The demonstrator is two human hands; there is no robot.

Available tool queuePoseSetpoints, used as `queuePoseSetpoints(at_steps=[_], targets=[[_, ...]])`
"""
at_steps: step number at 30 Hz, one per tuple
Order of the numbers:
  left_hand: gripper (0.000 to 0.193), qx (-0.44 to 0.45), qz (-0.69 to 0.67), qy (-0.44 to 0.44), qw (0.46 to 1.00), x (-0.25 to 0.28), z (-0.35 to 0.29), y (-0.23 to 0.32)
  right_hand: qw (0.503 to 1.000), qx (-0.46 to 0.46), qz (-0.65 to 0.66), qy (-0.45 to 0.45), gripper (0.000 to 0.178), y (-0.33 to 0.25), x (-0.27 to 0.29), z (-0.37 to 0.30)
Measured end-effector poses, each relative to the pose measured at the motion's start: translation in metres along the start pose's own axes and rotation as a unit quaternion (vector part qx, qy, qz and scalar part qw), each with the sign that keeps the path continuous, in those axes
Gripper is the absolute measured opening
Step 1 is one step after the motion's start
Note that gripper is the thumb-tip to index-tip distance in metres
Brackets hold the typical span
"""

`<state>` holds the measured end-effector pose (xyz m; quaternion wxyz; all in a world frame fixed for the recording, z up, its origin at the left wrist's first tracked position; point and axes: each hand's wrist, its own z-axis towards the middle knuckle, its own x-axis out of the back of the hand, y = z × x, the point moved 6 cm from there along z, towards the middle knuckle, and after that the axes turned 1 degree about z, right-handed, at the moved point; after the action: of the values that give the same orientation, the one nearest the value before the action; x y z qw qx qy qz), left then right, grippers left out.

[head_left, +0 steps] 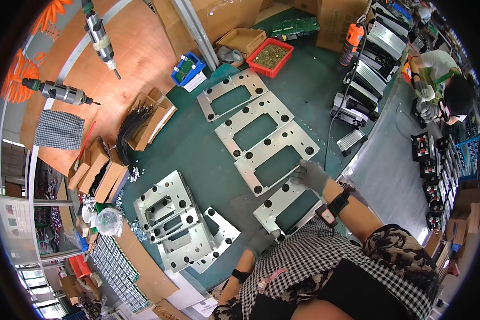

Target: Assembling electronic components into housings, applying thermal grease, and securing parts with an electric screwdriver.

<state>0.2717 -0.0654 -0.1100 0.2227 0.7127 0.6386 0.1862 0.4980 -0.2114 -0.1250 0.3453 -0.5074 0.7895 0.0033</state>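
Closest to my body is a silver metal plate (pixel 269 217) with a large rectangular cutout and round black pads. My left hand (pixel 261 242), in a grey glove, is closed at its near left corner, with the fingertips beside a black pad. At its far right corner, my gloved right hand (pixel 310 176) has its fingers bent over the edge, next to the neighbouring plate. Three similar plates lie in a row beyond it: a near one (pixel 244 173), a middle one (pixel 232 130) and a far one (pixel 204 101). More plates (pixel 184 248) are piled at the left.
Two power drivers (pixel 98 40) hang at the upper left. A red tray (pixel 274 72) of small parts and a blue bin (pixel 189 69) stand at the back. Cardboard boxes (pixel 98 165) line the left. Finned metal units (pixel 365 80) stand at the right; a co-worker (pixel 437 69) works beyond.
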Motion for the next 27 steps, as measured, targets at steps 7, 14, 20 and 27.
queuePoseSetpoints(at_steps=[7, 14, 20, 27], targets=[[0.048, -0.001, -0.057, -0.081, 0.995, -0.009, 0.008, 0.009, 0.919, 0.009, -0.387, 0.071, 0.03, -0.086, 0.022, -0.003], [0.046, -0.063, -0.017, -0.102, 0.993, -0.028, 0.015, 0.007, 0.832, 0.212, -0.495, 0.129, 0.043, -0.159, 0.083, 0.023], [0.031, -0.023, -0.131, 0.012, 0.991, -0.013, 0.037, 0.021, 0.798, 0.203, -0.555, 0.117, 0.047, -0.126, 0.028, -0.032], [0.05, -0.142, -0.049, 0.059, 0.987, 0.056, -0.025, 0.029, 0.745, 0.306, -0.577, -0.134, 0.036, -0.018, -0.087, -0.063]])
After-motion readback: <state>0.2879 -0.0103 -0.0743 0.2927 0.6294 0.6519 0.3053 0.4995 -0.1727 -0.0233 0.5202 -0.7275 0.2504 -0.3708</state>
